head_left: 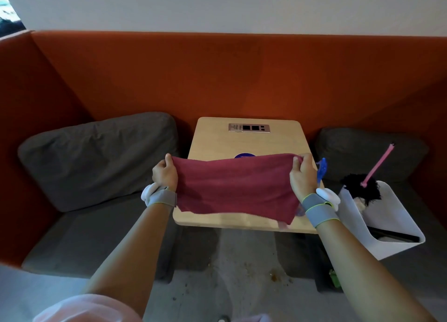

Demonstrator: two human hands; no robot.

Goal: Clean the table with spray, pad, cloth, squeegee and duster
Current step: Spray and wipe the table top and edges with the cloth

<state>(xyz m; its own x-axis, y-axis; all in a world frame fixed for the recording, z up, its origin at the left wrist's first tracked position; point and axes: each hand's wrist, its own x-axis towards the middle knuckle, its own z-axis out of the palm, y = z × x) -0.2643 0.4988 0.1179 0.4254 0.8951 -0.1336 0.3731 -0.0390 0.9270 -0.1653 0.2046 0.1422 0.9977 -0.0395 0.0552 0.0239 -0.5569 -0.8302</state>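
While cloth [237, 186] hangs above table [246, 142] | left hand [165, 173] grips one corner | right hand [303, 174] grips other

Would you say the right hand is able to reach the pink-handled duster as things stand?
Probably not yet: the right hand grips the maroon cloth. Once freed, likely yes: the duster sticks up uncovered from the white bin beside it.

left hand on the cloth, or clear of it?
Touching. Head view: left hand grips the cloth at its upper corner, fingers curled round the edge.
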